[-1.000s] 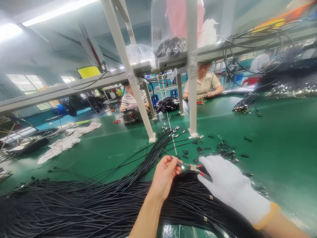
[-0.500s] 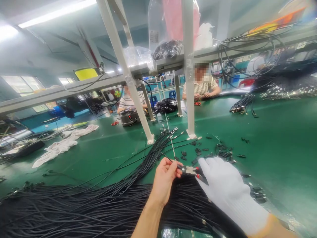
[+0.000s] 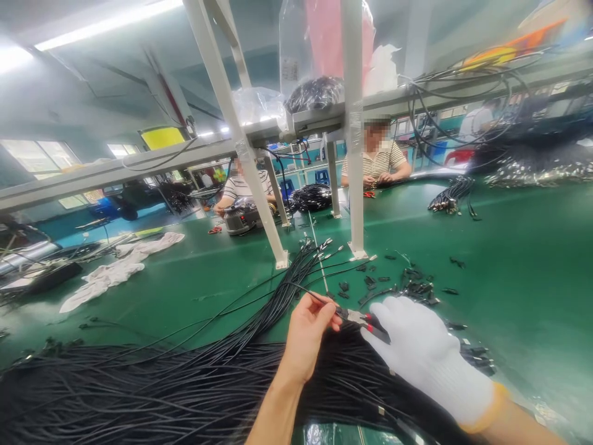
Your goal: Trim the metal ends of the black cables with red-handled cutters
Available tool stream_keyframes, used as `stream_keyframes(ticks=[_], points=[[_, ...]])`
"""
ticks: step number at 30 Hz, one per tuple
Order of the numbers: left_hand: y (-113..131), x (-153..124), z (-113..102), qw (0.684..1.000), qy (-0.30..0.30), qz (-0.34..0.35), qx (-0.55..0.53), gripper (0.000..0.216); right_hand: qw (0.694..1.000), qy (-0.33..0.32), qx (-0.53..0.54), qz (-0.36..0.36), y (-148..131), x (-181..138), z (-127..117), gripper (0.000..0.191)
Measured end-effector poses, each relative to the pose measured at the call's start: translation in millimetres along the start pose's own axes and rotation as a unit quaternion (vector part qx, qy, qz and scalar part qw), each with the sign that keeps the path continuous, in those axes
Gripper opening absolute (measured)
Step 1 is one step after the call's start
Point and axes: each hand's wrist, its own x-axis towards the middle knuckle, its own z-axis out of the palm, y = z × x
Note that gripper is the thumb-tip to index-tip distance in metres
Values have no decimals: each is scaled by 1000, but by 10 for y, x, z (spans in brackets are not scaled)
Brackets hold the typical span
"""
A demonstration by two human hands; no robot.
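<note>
Bare and pinched closed, my left hand [image 3: 309, 337] holds the end of a black cable [image 3: 303, 288]. My right hand [image 3: 419, 346], in a white knit glove, grips a pair of pliers [image 3: 356, 317] with red and black handles. The metal jaws meet the cable end just beyond my left fingertips; whether they are closed on it I cannot tell. Under both hands lies a thick spread of black cables [image 3: 162, 389]. A bundle of cables with metal plugs [image 3: 282, 284] runs away from me beyond my left hand.
Small black pieces and plug ends [image 3: 419, 287] lie scattered beyond the glove. Shelf posts [image 3: 356, 204] stand on the green table [image 3: 514, 266]. At left lies a white cloth [image 3: 111, 272]. Two people sit across the table, near a dark machine [image 3: 241, 219] and orange-handled scissors [image 3: 369, 194].
My gloved hand and the pliers have shifted slightly left, and the hand has turned a little. My left hand keeps its pinch on the cable. The person across at left now reaches beside the machine.
</note>
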Motion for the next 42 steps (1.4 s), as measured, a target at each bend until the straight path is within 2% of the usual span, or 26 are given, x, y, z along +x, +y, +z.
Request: stream_keyframes(ticks=[6,10,14,20,25,30,32,37,42], points=[[2,-2,6,1000,-5,6,-5,24,997,68,-18,-19,2,-28,25,29],[-4,-14,33,1000,12,12,3,25,992,116,-28,-34,0,-15,13,28],[-45,-32,69,999,44,10,12,25,990,132,-44,-38,-2,14,15,26],[-66,-41,82,998,61,16,26,24,986,148,-66,-41,-7,5,29,27],[-55,-43,68,998,46,17,39,24,989,120,-71,-51,33,8,70,21],[24,-50,30,999,-26,-2,45,20,995,59,-60,-45,109,23,94,19],[49,-45,17,998,-34,-15,51,21,997,32,-62,-36,119,26,84,20],[33,-18,16,998,2,-16,57,16,998,-16,-58,-29,106,30,69,21],[-76,-27,22,993,43,29,104,11,997,-10,-72,-16,68,38,71,23]])
